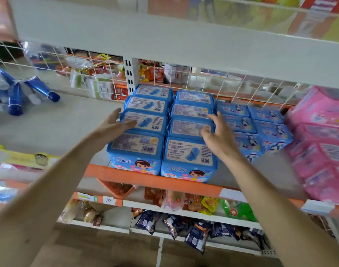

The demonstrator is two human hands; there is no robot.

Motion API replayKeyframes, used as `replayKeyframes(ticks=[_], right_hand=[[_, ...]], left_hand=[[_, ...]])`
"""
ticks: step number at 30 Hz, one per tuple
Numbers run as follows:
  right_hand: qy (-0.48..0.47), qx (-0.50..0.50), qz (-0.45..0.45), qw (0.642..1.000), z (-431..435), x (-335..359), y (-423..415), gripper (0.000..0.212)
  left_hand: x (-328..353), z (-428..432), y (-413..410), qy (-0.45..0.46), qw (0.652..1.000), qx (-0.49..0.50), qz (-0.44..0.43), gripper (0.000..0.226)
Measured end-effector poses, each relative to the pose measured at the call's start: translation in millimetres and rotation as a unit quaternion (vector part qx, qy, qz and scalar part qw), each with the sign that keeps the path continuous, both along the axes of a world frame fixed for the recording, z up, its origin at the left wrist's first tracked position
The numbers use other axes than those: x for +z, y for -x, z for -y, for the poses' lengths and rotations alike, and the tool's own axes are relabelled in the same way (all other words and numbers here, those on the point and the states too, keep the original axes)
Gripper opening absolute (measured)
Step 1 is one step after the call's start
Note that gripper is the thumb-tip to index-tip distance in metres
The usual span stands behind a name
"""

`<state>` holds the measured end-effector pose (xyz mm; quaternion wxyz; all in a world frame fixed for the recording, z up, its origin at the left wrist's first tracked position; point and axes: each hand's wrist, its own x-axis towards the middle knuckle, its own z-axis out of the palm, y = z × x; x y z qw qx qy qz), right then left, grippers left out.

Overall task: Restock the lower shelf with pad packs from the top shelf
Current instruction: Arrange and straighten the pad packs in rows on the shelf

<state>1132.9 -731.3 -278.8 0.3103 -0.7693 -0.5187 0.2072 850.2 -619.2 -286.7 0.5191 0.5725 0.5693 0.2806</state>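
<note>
Fingers (pixel 129 123) of the left hand (pixel 114 125) are straight and held close together. They lie flat across the top label of a blue pad pack (pixel 145 121), the third from the front in the left row, and the thumb stands apart at that pack's left edge. The right hand (pixel 219 136) has its fingers (pixel 205 132) spread and slightly bent. Their tips touch the top of the third pack (pixel 187 128) in the right row, and no finger is seen curling round it. Both forearms reach in from the bottom corners.

The blue pad packs stand upright in two rows of four, the rows touching side by side, on a shelf with an orange front edge (pixel 145 177). The front pack of each row sits at that edge. Just to the right, smaller blue packs (pixel 261 128) lie flat in stacks, and beyond them pink packs (pixel 322 143) fill the right end of the shelf. To the left the shelf surface is bare up to a group of blue tubes (pixel 16 93) lying near the far left. A white wire grid (pixel 203 81) closes the back of the shelf, and a white shelf (pixel 164 45) runs overhead. Below the orange edge hang a tag marked 10 (pixel 108 200) and snack bags (pixel 184 228) on two lower shelves.
</note>
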Motion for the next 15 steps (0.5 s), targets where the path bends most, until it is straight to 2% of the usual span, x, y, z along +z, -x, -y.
replayKeyframes(ticks=[3, 6, 9, 12, 15], right_hand=[[0.007, -0.009, 0.012, 1.0, -31, 10, -8, 0.06], [0.032, 0.003, 0.038, 0.999, -57, 8, -13, 0.064], [0.066, 0.003, 0.041, 0.997, -75, 2, -16, 0.068], [0.059, -0.012, 0.03, 0.998, -86, -7, -16, 0.071], [0.048, -0.026, 0.013, 0.998, -92, -14, -17, 0.07]], left_hand=[[13, -22, -13, -0.014, 0.999, -0.03, 0.001, 0.055], [16, -43, -24, -0.01, 0.998, -0.041, -0.038, 0.051], [13, -56, -29, 0.01, 0.996, -0.061, -0.062, 0.057], [5, -63, -31, 0.03, 0.997, -0.051, -0.055, 0.065], [-5, -64, -36, -0.005, 0.999, -0.019, -0.045, 0.069]])
